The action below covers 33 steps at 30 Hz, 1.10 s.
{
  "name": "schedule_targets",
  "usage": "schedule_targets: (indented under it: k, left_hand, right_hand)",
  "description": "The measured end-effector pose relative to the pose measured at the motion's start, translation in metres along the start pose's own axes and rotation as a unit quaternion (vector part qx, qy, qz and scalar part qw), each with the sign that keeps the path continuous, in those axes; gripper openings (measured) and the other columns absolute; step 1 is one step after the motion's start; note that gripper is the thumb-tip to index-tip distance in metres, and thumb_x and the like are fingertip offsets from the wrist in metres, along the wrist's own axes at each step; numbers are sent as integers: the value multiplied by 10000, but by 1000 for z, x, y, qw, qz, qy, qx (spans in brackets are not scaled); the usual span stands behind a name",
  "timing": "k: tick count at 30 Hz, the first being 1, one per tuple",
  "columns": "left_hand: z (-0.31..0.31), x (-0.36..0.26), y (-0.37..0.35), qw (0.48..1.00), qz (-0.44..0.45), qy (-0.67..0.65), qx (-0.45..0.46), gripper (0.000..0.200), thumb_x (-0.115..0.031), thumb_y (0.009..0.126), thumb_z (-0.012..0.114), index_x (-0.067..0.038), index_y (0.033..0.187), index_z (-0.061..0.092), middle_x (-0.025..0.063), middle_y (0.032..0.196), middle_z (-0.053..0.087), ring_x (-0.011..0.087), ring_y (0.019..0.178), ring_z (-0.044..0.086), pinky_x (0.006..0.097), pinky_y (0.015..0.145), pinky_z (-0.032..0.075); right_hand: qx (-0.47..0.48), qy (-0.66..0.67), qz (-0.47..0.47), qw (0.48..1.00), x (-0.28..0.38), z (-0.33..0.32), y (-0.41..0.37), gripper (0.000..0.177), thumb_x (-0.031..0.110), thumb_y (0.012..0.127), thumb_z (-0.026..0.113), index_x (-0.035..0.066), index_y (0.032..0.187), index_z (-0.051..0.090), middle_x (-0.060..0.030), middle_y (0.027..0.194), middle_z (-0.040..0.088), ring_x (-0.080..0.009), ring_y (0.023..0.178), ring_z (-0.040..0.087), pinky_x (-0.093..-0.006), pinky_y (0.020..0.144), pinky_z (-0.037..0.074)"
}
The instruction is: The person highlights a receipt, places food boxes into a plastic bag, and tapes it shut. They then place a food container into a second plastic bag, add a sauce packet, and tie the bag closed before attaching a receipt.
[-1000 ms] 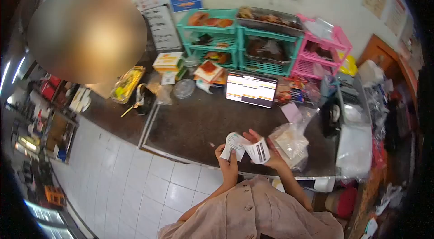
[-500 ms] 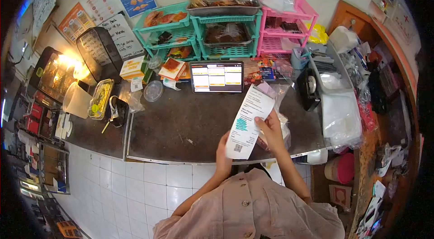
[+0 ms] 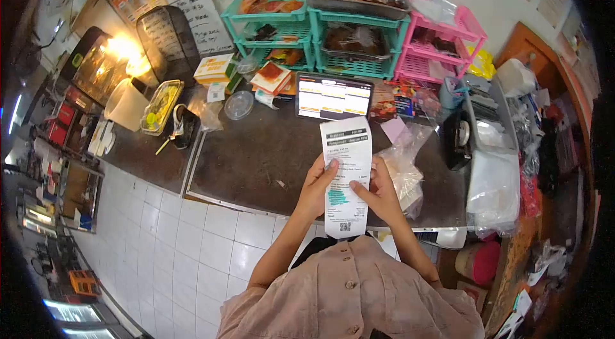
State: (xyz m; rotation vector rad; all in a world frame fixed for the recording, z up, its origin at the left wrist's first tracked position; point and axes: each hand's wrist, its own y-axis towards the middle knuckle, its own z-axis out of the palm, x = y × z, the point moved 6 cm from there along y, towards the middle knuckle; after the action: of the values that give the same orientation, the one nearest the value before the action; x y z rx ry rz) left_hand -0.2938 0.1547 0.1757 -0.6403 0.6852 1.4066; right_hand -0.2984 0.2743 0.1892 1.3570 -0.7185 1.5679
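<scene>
A long printed receipt (image 3: 346,147) with a green highlighter mark is stretched upright in front of my chest, over the counter's front edge. My left hand (image 3: 318,184) grips its left side, thumb on the printed face and fingers behind. On the opposite side my right hand (image 3: 378,186) pinches the paper, its thumb pressed near the middle. Behind the receipt's top edge stands a lit tablet (image 3: 334,97). Just beyond my right hand, a clear plastic bag (image 3: 405,175) with pale contents lies on the counter, beside a pink slip of paper (image 3: 394,129).
Green shelf racks (image 3: 314,38) and a pink rack (image 3: 442,38) hold food trays along the wall. At left are a yellow-filled container (image 3: 161,107), a dark cup (image 3: 186,126) and a round clear lid (image 3: 239,105). A grey bin (image 3: 493,124) stands at right.
The receipt has turned from slanted to nearly upright and moved slightly right. My left hand has slid up from its lower corner to its side. The view has shifted.
</scene>
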Motion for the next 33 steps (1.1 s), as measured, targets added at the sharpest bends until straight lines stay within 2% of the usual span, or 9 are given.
schedule_targets:
  k: [7, 11, 12, 15, 20, 24, 27, 30, 33]
  left_hand:
    - [-30, -5, -2, 999, 30, -15, -27, 296, -128, 902, 461, -21, 1178, 456, 82, 1079, 562, 127, 931, 553, 266, 789, 458]
    - [-80, 16, 20, 999, 7, 7, -37, 274, -118, 895, 474, -19, 1150, 472, 75, 1061, 570, 123, 928, 553, 265, 786, 457]
    - [-100, 26, 29, 999, -4, -2, -45, 258, -124, 894, 478, -31, 1135, 480, 70, 1049, 577, 129, 904, 565, 274, 770, 467]
    - [-182, 75, 52, 995, -75, -30, -64, 261, -128, 894, 478, -48, 1143, 477, 68, 1049, 579, 141, 893, 579, 289, 767, 480]
    - [-232, 112, 64, 985, -131, -102, -45, 304, -115, 875, 502, -68, 1171, 457, 69, 1070, 571, 164, 935, 577, 311, 800, 483]
    - [-239, 125, 61, 979, -142, -137, -46, 317, -82, 871, 492, -69, 1184, 445, 76, 1099, 556, 172, 965, 566, 321, 821, 480]
    - [-235, 119, 66, 972, -151, -173, -46, 330, -67, 868, 488, -71, 1195, 443, 74, 1112, 555, 176, 970, 570, 321, 820, 488]
    - [-240, 122, 66, 966, -167, -192, -48, 314, -52, 862, 492, -76, 1175, 472, 72, 1094, 571, 178, 965, 579, 321, 807, 500]
    - [-242, 125, 66, 961, -170, -215, -46, 308, -41, 856, 497, -77, 1162, 484, 71, 1082, 579, 181, 946, 589, 323, 796, 508]
  right_hand:
    - [25, -19, 30, 999, -30, 11, 8, 354, -52, 804, 548, 18, 1111, 387, -96, 1000, 578, -119, 919, 552, -238, 750, 455]
    - [18, -27, 45, 998, -81, 0, 27, 209, 47, 855, 528, 11, 1047, 452, -52, 949, 577, -90, 862, 541, -233, 729, 453]
    - [-42, -82, 33, 995, -99, -13, 34, 159, 114, 873, 514, 5, 987, 491, -39, 818, 572, -74, 719, 535, -204, 597, 442]
    - [-209, 53, 156, 964, -166, -50, 59, 158, 128, 863, 519, 18, 977, 510, -29, 786, 553, -86, 701, 524, -215, 604, 438]
    - [-291, -230, -11, 928, -200, -78, 127, 338, 52, 812, 530, 33, 1143, 464, -73, 804, 535, -148, 673, 528, -260, 599, 448]
    - [-268, -540, -137, 786, -182, -65, 157, 589, -8, 785, 511, 75, 1329, 298, -132, 823, 526, -237, 657, 537, -318, 600, 449]
    - [-263, -503, 11, 823, -202, -77, 165, 696, -22, 766, 516, 101, 1375, 202, -162, 819, 522, -297, 716, 536, -372, 650, 443]
    - [-282, -475, 112, 826, -199, -77, 170, 674, -25, 755, 533, 61, 1357, 243, -174, 810, 521, -306, 783, 531, -397, 698, 431]
    - [-280, -515, 46, 809, -217, -75, 158, 624, -22, 755, 537, 16, 1326, 289, -174, 787, 519, -297, 815, 527, -403, 712, 428]
